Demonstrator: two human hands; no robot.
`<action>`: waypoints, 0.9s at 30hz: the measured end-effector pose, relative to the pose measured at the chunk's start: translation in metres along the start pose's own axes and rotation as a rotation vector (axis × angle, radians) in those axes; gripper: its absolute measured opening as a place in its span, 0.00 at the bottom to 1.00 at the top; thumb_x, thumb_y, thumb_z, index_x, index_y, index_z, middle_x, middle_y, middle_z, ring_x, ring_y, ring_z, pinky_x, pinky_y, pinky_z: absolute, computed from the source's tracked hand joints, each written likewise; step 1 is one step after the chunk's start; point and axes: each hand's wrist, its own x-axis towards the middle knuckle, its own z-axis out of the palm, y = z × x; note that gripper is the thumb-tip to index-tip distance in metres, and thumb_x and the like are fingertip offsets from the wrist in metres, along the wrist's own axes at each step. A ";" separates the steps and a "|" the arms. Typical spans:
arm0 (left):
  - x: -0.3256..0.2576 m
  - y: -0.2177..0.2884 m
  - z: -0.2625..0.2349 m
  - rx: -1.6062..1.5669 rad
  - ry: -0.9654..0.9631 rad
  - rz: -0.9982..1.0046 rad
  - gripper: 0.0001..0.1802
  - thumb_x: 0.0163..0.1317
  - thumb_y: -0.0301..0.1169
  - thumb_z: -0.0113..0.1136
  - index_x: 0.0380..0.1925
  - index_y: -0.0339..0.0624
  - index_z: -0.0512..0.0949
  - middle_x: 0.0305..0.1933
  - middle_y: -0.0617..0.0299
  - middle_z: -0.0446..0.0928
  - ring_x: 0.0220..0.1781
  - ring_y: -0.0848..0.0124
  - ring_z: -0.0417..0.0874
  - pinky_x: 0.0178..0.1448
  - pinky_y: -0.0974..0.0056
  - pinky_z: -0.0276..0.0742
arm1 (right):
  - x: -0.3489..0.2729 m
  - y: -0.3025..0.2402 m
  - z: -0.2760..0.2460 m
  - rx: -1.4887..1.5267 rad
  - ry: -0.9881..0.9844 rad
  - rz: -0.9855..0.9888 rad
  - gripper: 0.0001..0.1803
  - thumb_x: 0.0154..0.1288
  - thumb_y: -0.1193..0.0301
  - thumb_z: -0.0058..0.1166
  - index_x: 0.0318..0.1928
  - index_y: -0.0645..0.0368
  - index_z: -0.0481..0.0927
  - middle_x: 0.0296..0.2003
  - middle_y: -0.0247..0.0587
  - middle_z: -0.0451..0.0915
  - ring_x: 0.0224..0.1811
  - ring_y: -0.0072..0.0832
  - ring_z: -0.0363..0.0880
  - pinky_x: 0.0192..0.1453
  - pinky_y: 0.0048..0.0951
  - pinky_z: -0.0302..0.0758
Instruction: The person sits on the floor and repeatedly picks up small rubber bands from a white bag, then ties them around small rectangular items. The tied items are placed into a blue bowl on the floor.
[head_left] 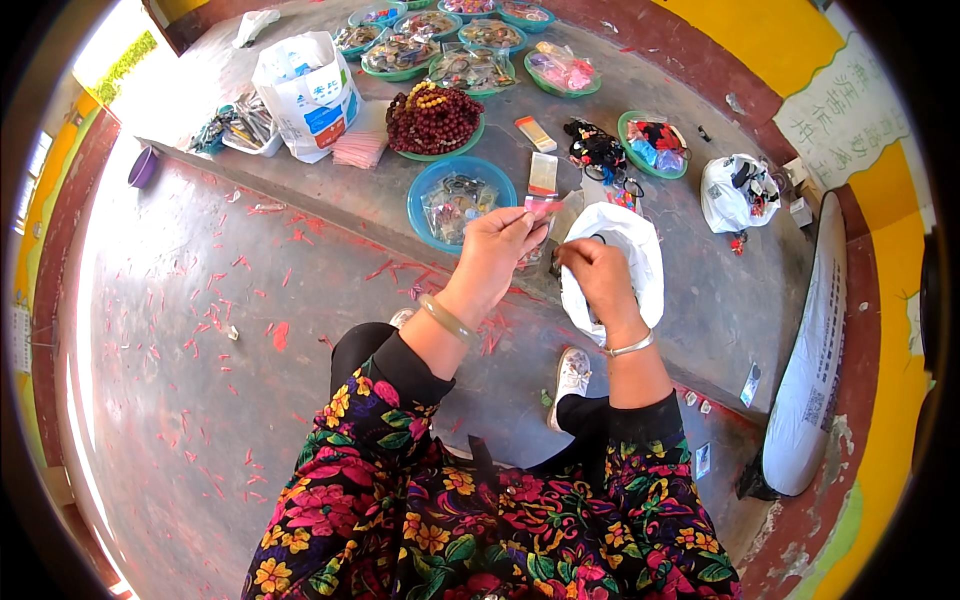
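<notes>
My left hand (496, 250) is closed on a small clear plastic bag (543, 205) with a pinkish-red top edge, held upright in a pinch. Close on its right, my right hand (602, 278) is closed too, fingertips together and pointing toward the small bag. Something small and dark shows at those fingertips, too little to name. Behind and under the right hand, a white plastic bag (643, 248) stands with its mouth gaping; dark items partly show inside. Left of the hands, a blue basin (413, 203) holds filled clear packets (460, 205).
Several basins with packets (472, 70) fill the raised floor's far side. Dark red bead strings (432, 125) are piled beside a large white bag (310, 95). A second white bag (725, 200) and a long silver-wrapped roll (805, 380) stand right. Red scraps litter the lower floor.
</notes>
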 end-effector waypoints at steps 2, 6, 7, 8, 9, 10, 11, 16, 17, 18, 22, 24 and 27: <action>0.001 -0.004 0.001 0.072 -0.028 0.021 0.11 0.67 0.25 0.45 0.44 0.30 0.74 0.46 0.56 0.76 0.48 0.70 0.78 0.53 0.68 0.76 | -0.003 -0.008 0.001 0.048 0.171 -0.088 0.06 0.57 0.74 0.55 0.34 0.62 0.81 0.27 0.39 0.80 0.28 0.25 0.77 0.35 0.25 0.72; -0.004 -0.006 0.008 0.265 -0.098 0.049 0.13 0.68 0.25 0.42 0.47 0.32 0.73 0.45 0.59 0.76 0.46 0.72 0.78 0.48 0.70 0.76 | -0.008 -0.025 -0.002 0.052 0.330 -0.311 0.05 0.54 0.78 0.57 0.33 0.63 0.81 0.29 0.39 0.79 0.30 0.27 0.77 0.36 0.26 0.73; -0.003 -0.009 0.008 0.316 -0.113 0.084 0.13 0.68 0.25 0.42 0.47 0.32 0.73 0.45 0.59 0.76 0.45 0.73 0.79 0.46 0.71 0.75 | -0.009 -0.026 -0.002 0.039 0.344 -0.340 0.05 0.53 0.79 0.57 0.33 0.63 0.81 0.30 0.39 0.79 0.31 0.28 0.77 0.37 0.26 0.73; -0.003 -0.013 0.007 0.367 -0.125 0.119 0.13 0.68 0.25 0.42 0.47 0.32 0.74 0.44 0.60 0.76 0.44 0.74 0.79 0.45 0.71 0.75 | -0.009 -0.025 0.000 0.031 0.343 -0.357 0.05 0.53 0.79 0.58 0.33 0.63 0.81 0.30 0.39 0.79 0.31 0.29 0.77 0.37 0.26 0.73; -0.003 -0.015 0.007 0.417 -0.138 0.155 0.13 0.68 0.25 0.42 0.47 0.33 0.74 0.44 0.60 0.76 0.43 0.74 0.79 0.43 0.72 0.75 | -0.008 -0.023 0.001 0.023 0.342 -0.375 0.05 0.53 0.79 0.58 0.33 0.62 0.81 0.30 0.39 0.79 0.32 0.29 0.77 0.38 0.26 0.73; -0.004 -0.017 0.007 0.449 -0.147 0.182 0.13 0.68 0.25 0.42 0.47 0.33 0.74 0.42 0.61 0.77 0.42 0.75 0.79 0.43 0.72 0.75 | -0.008 -0.022 0.002 0.014 0.340 -0.392 0.05 0.53 0.79 0.58 0.33 0.62 0.81 0.30 0.39 0.79 0.32 0.30 0.77 0.38 0.27 0.73; -0.004 -0.017 0.008 0.478 -0.157 0.208 0.13 0.68 0.25 0.43 0.47 0.33 0.74 0.41 0.61 0.77 0.41 0.76 0.78 0.42 0.72 0.75 | -0.008 -0.022 0.003 0.004 0.342 -0.390 0.06 0.52 0.79 0.58 0.33 0.62 0.81 0.30 0.39 0.79 0.33 0.30 0.77 0.38 0.27 0.73; -0.007 -0.017 0.010 0.757 -0.144 0.329 0.12 0.66 0.23 0.45 0.46 0.32 0.74 0.36 0.58 0.78 0.37 0.76 0.78 0.42 0.71 0.74 | -0.006 -0.018 0.005 -0.073 0.361 -0.422 0.06 0.52 0.79 0.59 0.33 0.62 0.81 0.30 0.40 0.79 0.34 0.31 0.78 0.38 0.27 0.73; -0.007 -0.018 0.010 0.808 -0.140 0.375 0.12 0.65 0.23 0.45 0.46 0.32 0.74 0.35 0.57 0.78 0.37 0.75 0.79 0.41 0.70 0.74 | -0.006 -0.018 0.005 -0.066 0.353 -0.425 0.06 0.52 0.79 0.59 0.33 0.62 0.81 0.30 0.40 0.79 0.33 0.31 0.78 0.38 0.27 0.74; -0.008 -0.018 0.010 0.859 -0.135 0.421 0.12 0.64 0.22 0.46 0.46 0.32 0.74 0.34 0.56 0.78 0.36 0.73 0.79 0.41 0.69 0.74 | -0.006 -0.019 0.006 -0.059 0.346 -0.427 0.07 0.52 0.79 0.59 0.34 0.62 0.81 0.30 0.40 0.79 0.33 0.32 0.78 0.37 0.27 0.74; -0.003 -0.027 0.005 1.002 -0.126 0.666 0.13 0.59 0.18 0.47 0.44 0.32 0.73 0.36 0.49 0.77 0.37 0.59 0.79 0.41 0.64 0.74 | -0.006 -0.018 0.009 -0.070 0.339 -0.431 0.07 0.51 0.78 0.60 0.34 0.62 0.81 0.29 0.40 0.79 0.31 0.32 0.79 0.35 0.27 0.74; -0.003 -0.029 0.005 1.028 -0.122 0.720 0.14 0.56 0.17 0.47 0.43 0.31 0.73 0.37 0.48 0.76 0.38 0.54 0.78 0.42 0.62 0.73 | -0.005 -0.016 0.011 -0.092 0.348 -0.406 0.07 0.51 0.77 0.60 0.33 0.62 0.81 0.29 0.40 0.79 0.30 0.32 0.79 0.34 0.27 0.74; -0.002 -0.031 0.004 1.060 -0.128 0.696 0.15 0.53 0.15 0.47 0.42 0.31 0.72 0.39 0.46 0.75 0.40 0.51 0.76 0.42 0.60 0.73 | -0.004 -0.016 0.013 -0.112 0.356 -0.384 0.06 0.51 0.76 0.60 0.32 0.61 0.82 0.28 0.40 0.79 0.29 0.32 0.79 0.34 0.27 0.74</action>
